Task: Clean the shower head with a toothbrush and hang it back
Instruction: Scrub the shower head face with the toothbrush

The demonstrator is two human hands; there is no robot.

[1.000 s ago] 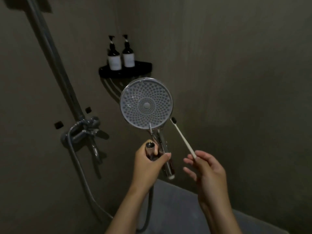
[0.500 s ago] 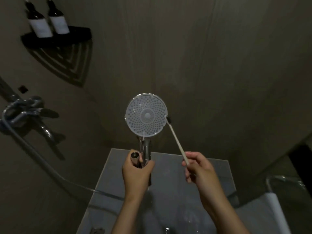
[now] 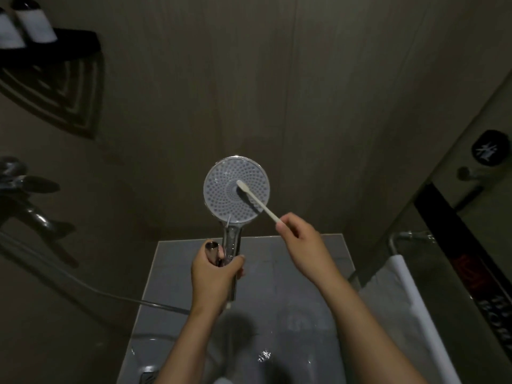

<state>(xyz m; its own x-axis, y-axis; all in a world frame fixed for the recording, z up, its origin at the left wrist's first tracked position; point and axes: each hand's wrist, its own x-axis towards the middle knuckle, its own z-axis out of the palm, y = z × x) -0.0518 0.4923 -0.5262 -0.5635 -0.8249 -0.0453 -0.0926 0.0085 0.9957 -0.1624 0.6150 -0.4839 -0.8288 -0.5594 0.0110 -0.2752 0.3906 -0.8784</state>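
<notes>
Above the grey floor (image 3: 266, 275), the left hand (image 3: 214, 281) curls round the shower head's (image 3: 237, 189) chrome handle. The right hand (image 3: 302, 245) pinches the toothbrush (image 3: 260, 205), whose bristle end touches the nozzle plate's centre. At upper left, a black corner shelf (image 3: 72, 47) carries two white-labelled bottles (image 3: 34, 27).

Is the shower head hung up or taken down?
Taken down: the left hand grips the shower head by its handle while the right hand holds the toothbrush against its face.
</notes>
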